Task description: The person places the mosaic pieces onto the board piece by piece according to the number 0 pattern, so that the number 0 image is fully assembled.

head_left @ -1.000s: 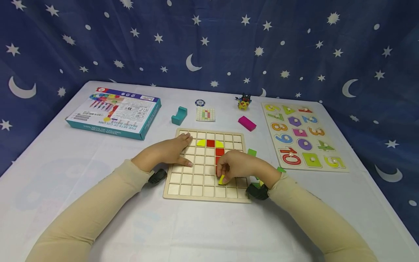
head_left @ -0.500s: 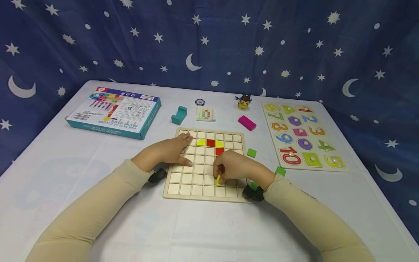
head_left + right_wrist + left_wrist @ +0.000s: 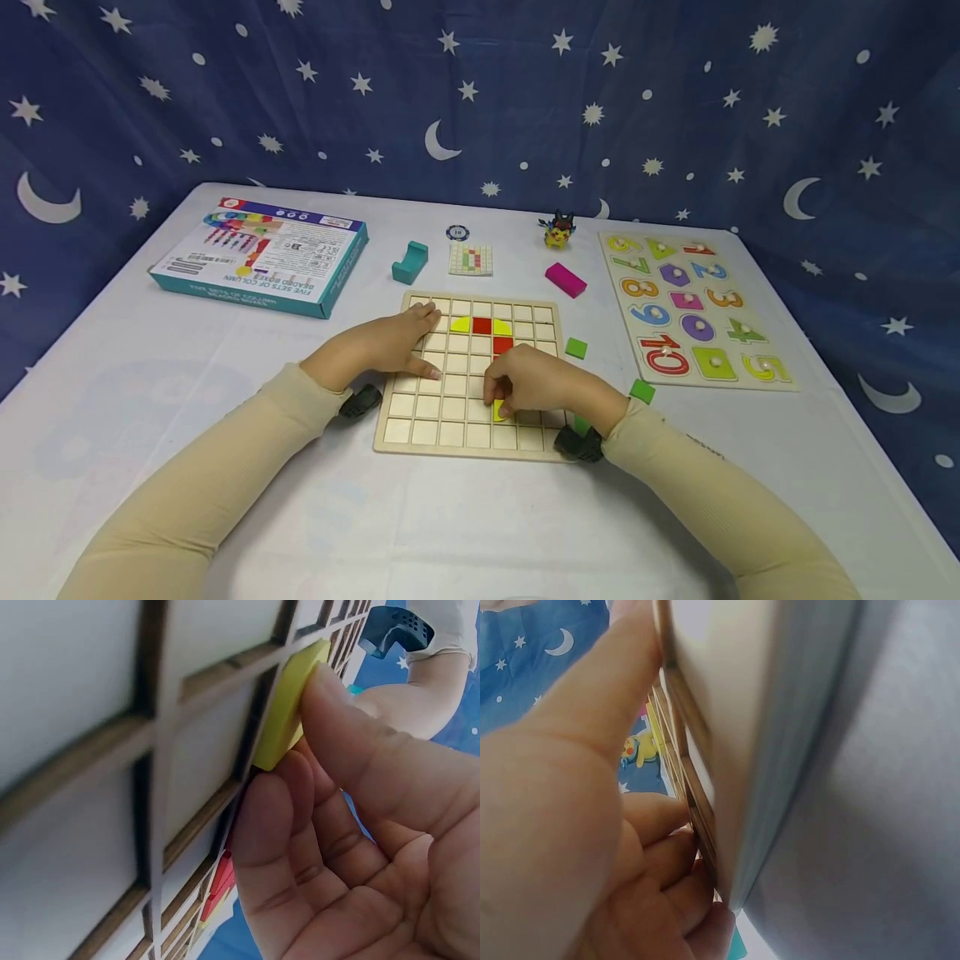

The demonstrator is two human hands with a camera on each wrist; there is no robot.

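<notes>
Since a second ago, the right hand (image 3: 536, 379) has slid slightly to the person's left over the gridded board (image 3: 425, 432), and the yellow tile (image 3: 289, 705) has shifted with it. That tile is between the thumb (image 3: 337, 727) and forefinger (image 3: 262, 806), which pinch it: in the right wrist view the thumb tip presses against its side, while the forefinger tip meets its lower corner. It sits at a cell in the near part of the board, its thick edge standing proud of the grid there; how far it is seated cannot be told. The other fingers curl behind the forefinger. The left hand (image 3: 390, 342) rests on the board's left side, its thumb spread well away from its fingers. Towards the far edge, a red tile (image 3: 482, 326) lies between two yellow pieces (image 3: 461, 325), well apart from the pinched one. Another red piece (image 3: 502, 344) shows just beyond the right hand. Green tiles (image 3: 576, 347) lie on the white cloth (image 3: 480, 525) to the right of the board.
</notes>
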